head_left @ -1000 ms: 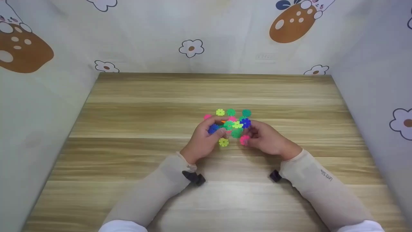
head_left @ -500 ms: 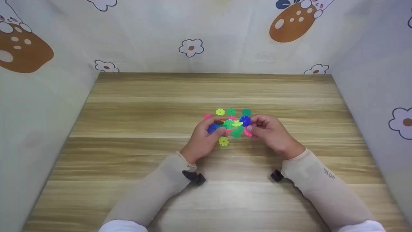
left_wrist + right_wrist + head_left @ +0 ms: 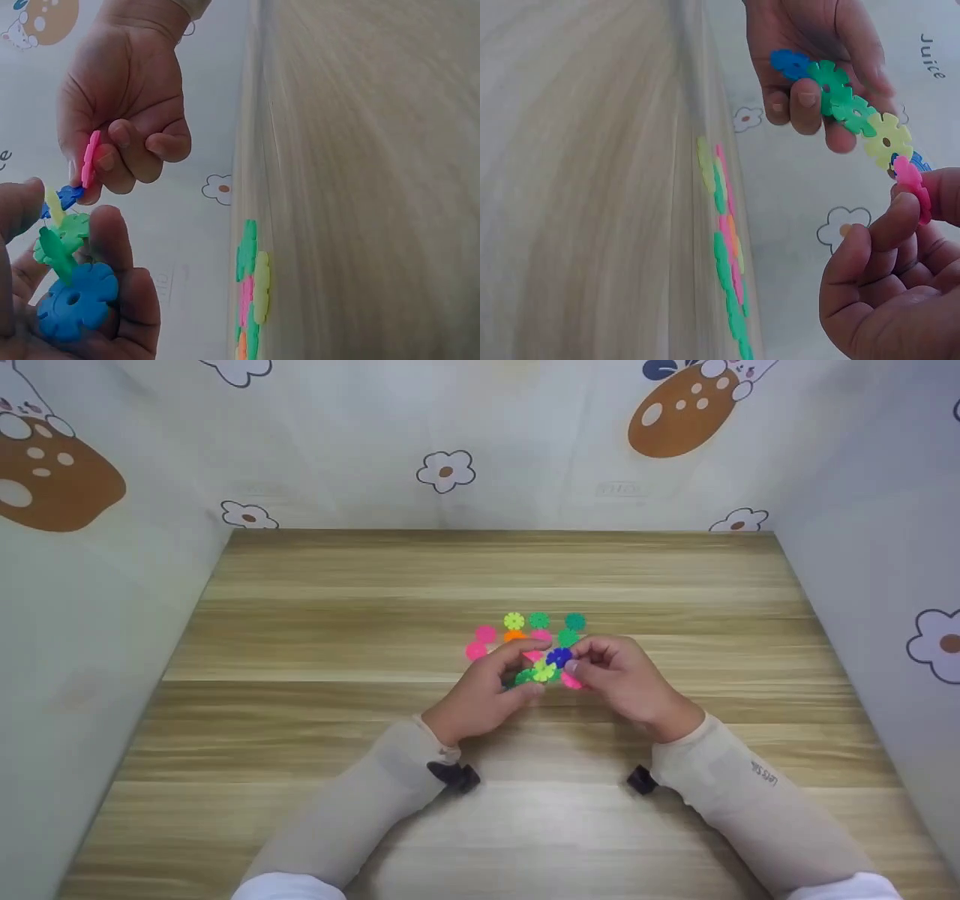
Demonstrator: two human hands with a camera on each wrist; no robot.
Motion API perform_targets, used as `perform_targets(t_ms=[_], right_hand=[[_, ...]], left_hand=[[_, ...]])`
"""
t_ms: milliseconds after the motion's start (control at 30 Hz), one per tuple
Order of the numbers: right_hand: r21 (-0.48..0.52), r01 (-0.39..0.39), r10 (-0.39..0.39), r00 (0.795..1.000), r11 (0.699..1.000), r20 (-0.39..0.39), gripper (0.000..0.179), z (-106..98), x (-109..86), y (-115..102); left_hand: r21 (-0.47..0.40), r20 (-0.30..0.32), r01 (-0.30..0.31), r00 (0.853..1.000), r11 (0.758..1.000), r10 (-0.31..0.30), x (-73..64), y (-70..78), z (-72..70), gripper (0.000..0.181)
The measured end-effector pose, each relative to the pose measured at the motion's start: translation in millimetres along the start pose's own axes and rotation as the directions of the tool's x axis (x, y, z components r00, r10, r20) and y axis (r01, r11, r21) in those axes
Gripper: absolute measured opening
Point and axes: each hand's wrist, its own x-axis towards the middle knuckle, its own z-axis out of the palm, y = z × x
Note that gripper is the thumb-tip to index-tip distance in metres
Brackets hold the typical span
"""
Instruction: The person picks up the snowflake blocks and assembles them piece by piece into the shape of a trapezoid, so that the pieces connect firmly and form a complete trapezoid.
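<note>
Above the bench (image 3: 555, 840), the disc chain (image 3: 853, 112) could twist or unhook if the right hand (image 3: 636, 682), grip clamped on the pink disc (image 3: 89, 159), pushes harder than the left hand (image 3: 480, 699), grip loosely curled round the disc chain, can brace

Free passage between the sleeves (image 3: 352, 802); loose discs (image 3: 514, 621) as obstacles beyond the left hand (image 3: 480, 699).

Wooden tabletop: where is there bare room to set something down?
The wooden tabletop is bare between the left sleeve and left edge, right sleeve and right edge, between the sleeves, and from the loose notched discs back to the printed backdrop. Crowded: the middle, where discs lie just beyond the left hand and right hand.
</note>
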Motion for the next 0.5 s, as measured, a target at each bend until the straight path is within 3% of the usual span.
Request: perform_targets(t_ms=[133,300,500], right_hand=[[0.035,-0.025,0.025,1.0,0.999,0.014,0.017,2.5,-1.3,-3.0],[0.13,-0.04,0.049,0.997,0.991,-0.067,0.021,2.4,-2.1,-7.1],[0.246,-0.023,0.054,0.992,0.969,-0.118,0.029,2.4,-2.7,-9.9]], left_hand=[[0.028,0.003,-0.023,1.0,0.999,0.023,-0.3,0.0,1.0,0.054],[0.074,-0.032,-0.035,0.999,0.997,0.038,0.3,-0.2,-0.5,0.053],[0.029,-0.011,-0.051,0.999,0.998,0.052,0.4,-2.6,-2.1,0.053]])
